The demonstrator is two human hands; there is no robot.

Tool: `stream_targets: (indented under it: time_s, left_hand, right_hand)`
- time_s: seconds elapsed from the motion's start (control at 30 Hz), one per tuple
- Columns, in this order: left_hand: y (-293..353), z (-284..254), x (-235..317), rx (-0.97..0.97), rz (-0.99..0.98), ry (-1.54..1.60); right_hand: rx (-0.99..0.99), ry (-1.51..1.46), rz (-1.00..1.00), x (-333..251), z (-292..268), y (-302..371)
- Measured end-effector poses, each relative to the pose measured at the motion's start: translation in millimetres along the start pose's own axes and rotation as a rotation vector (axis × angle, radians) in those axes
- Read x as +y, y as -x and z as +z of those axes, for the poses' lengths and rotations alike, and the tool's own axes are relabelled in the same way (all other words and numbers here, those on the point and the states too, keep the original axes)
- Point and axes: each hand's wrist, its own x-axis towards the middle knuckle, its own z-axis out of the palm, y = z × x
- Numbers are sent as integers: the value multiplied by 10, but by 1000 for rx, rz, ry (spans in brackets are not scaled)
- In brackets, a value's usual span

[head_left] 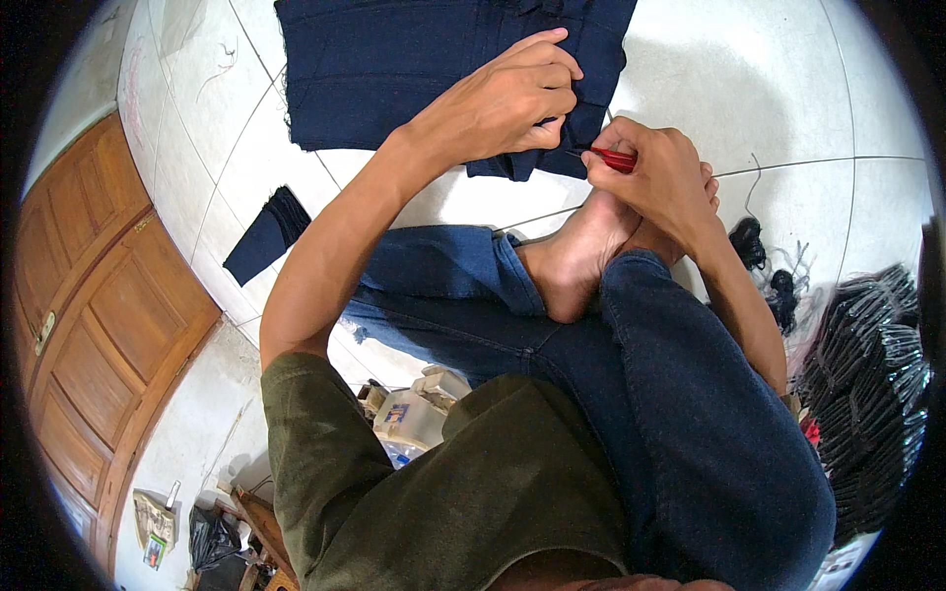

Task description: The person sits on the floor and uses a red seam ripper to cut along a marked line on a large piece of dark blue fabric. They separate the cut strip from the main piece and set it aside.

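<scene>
**Dark olive-green fabric shirt point(483, 483) nearest cam, blue denim jeans point(709, 394) just beyond**

L hand point(522, 97), fingers curled, is over flat navy-blue cloth point(374, 79) w/ frayed left edge, nr cloth's right edge; can't tell if it's pinching any. R hand point(665, 172) grips 1 small red tool point(619, 160) w/ thin dark tip, tip at cloth's lower-right corner. Cloth's on white-tiled floor point(690, 59). 1 small navy-blue cloth piece point(264, 236) nr floor's left edge, by brown panelled wooden door point(128, 384). Black stringy bundles point(867, 394) piled toward floor's right side.
</scene>
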Motion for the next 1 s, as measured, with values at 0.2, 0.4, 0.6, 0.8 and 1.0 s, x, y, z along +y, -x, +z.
stream_targets:
  time_s: [0.2, 0.4, 0.6, 0.8, 1.0]
  left_hand:
    - [-11, -10, 1, -4, 4, -7]
    - [0, 10, -4, 9, 2, 1]
    - [-6, 11, -8, 6, 2, -6]
    - [5, 31, -7, 28, 3, -1]
    - [-9, 13, -18, 10, 20, -12]
  right_hand:
    - [0, 24, -42, -1, -12, 0]
    - [5, 46, -50, -10, -3, -1]
    - [20, 23, -51, -7, 12, 1]
    - [15, 39, -50, -6, 9, -3]
    - [-14, 61, -58, 13, 17, -12]
